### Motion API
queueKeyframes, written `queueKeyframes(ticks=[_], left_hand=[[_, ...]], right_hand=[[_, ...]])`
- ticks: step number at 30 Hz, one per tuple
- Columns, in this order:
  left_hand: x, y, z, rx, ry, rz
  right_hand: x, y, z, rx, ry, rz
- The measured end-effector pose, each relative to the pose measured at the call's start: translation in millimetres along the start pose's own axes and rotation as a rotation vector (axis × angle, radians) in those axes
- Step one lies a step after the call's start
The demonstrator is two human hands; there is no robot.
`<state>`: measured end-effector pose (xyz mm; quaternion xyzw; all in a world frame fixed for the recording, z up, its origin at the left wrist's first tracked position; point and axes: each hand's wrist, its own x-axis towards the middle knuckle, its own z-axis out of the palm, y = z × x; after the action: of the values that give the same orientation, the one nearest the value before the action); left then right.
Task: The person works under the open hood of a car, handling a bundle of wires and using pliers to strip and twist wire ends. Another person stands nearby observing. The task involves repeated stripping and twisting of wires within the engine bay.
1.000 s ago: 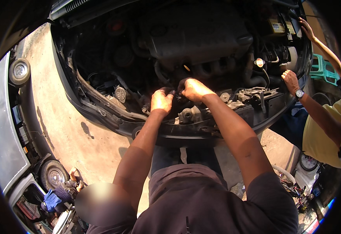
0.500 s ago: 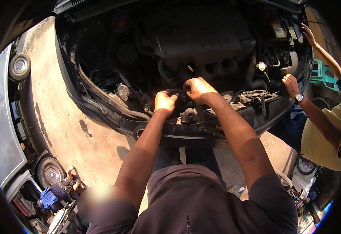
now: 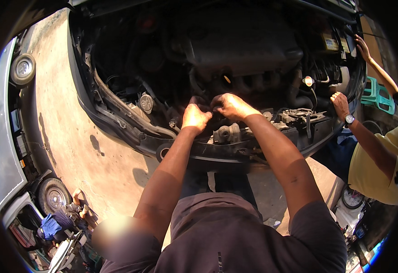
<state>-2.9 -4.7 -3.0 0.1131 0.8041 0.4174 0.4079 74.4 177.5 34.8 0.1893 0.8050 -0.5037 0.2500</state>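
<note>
In the open engine bay of a dark car, my left hand and my right hand work close together near the front crossmember. Both have their fingers curled around dark parts that I cannot make out in the shadow. Just beyond them sit the black plastic engine cover and a yellow loop. A metal housing lies just below my hands, and a round cap is to their left.
A co-worker in a yellow top rests one hand and another on the car's right edge, near teal plastic stools. At left are a grey vehicle, wheels and a person low on the concrete.
The view has shifted slightly, so the bay sits further right. My left hand's fingers have moved forward, deeper into the shadowed gap, and the left wrist has turned a little.
</note>
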Motion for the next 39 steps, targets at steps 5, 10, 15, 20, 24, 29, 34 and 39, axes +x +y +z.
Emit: queueKeyframes(ticks=[5, 10, 15, 20, 24, 29, 34, 39], left_hand=[[3, -3, 1, -0.334, -0.063, -0.036], [2, -1, -1, -0.141, -0.088, -0.024], [-1, 2, -2, -0.092, -0.103, 0.041], [-1, 4, -3, -0.072, -0.114, 0.035], [-2, 5, -1, -0.096, -0.111, 0.024], [-2, 7, -1, -0.181, -0.115, 0.036], [-4, 7, -3, -0.037, -0.098, 0.074], [-6, 13, -5, -0.037, -0.072, 0.088]], right_hand=[[8, 11, 3, 0.256, 0.043, 0.104], [11, 16, 9, 0.446, 0.025, 0.212], [9, 12, 7, 0.506, -0.003, 0.296], [4, 8, 4, 0.442, 0.009, 0.298], [4, 13, 3, 0.417, 0.018, 0.254], [1, 19, 4, 0.453, 0.039, 0.195], [-3, 13, 3, 0.202, 0.042, 0.121], [-8, -2, -10, 0.057, 0.005, 0.089]])
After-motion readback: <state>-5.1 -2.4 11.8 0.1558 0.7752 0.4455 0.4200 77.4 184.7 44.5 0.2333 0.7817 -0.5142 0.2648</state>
